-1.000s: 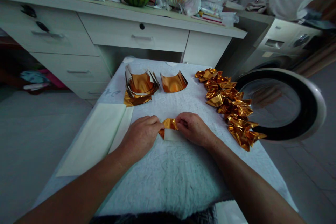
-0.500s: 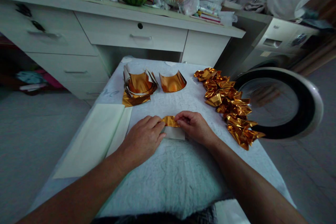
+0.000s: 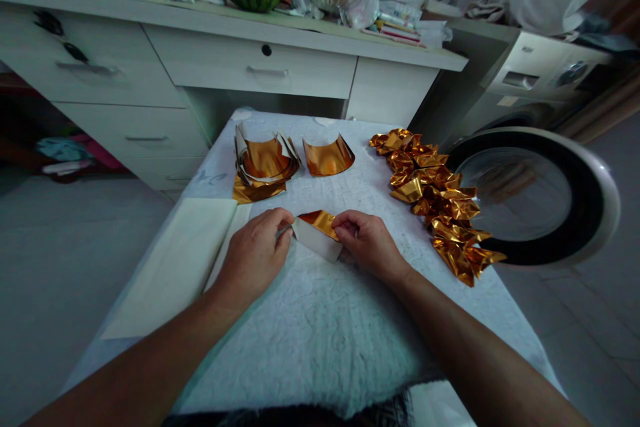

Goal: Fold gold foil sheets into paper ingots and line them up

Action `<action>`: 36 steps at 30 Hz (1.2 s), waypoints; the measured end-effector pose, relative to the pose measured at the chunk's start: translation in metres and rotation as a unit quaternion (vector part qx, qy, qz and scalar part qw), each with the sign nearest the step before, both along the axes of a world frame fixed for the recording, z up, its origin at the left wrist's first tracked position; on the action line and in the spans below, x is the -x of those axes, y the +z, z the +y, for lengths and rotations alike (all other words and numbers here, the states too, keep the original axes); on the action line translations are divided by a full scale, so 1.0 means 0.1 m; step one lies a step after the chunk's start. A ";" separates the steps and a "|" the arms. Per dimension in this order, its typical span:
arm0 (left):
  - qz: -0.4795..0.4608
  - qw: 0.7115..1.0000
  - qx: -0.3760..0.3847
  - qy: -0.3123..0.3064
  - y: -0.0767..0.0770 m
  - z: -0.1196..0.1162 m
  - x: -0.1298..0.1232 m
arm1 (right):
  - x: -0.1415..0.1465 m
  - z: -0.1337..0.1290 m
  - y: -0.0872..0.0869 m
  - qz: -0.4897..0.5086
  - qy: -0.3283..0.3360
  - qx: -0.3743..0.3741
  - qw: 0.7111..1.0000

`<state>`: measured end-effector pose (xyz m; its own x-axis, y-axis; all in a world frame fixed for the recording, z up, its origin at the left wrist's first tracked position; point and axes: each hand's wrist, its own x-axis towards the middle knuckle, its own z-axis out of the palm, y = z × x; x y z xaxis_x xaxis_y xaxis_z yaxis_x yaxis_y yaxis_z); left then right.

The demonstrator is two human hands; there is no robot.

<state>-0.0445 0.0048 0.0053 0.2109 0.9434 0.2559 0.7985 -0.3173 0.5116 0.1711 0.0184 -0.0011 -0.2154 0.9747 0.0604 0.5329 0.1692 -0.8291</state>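
Pale cloth: left hand, right hand, backs up, pinch gold paper.

The folded sheet looks like thin paper, glossy metallic gold on one face and matt white on the other. The curved sheet shows a smooth, brushed-looking gold sheen; the foil pile is creased, sharp-edged and mirror-bright. Pale, matt, smooth paper lies on soft, rough-textured, wrinkled cloth. Behind, the drawer fronts are smooth and satin white; the washer door has a clear, glassy centre.
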 end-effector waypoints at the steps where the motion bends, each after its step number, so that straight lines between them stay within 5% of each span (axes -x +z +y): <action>1: 0.002 1.000 0.000 -0.008 0.00 0.00 -0.01 | 0.01 -0.01 0.02 -0.031 0.002 -0.015 0.999; 11: 0.039 0.997 -0.027 -0.063 -0.11 0.03 -0.12 | 0.06 -0.04 0.03 -0.173 0.055 -0.117 0.976; 17: 0.091 0.991 -0.039 -0.084 -0.15 0.07 -0.15 | 0.03 -0.03 0.02 -0.157 0.075 -0.116 0.978; 29: 0.069 0.984 -0.060 -0.152 -0.26 0.11 -0.13 | -0.11 -0.06 0.25 -0.194 0.249 -0.070 0.946; 36: 0.085 0.982 -0.030 -0.164 -0.15 0.06 -0.14 | -0.12 -0.07 0.23 -0.205 0.258 -0.082 0.941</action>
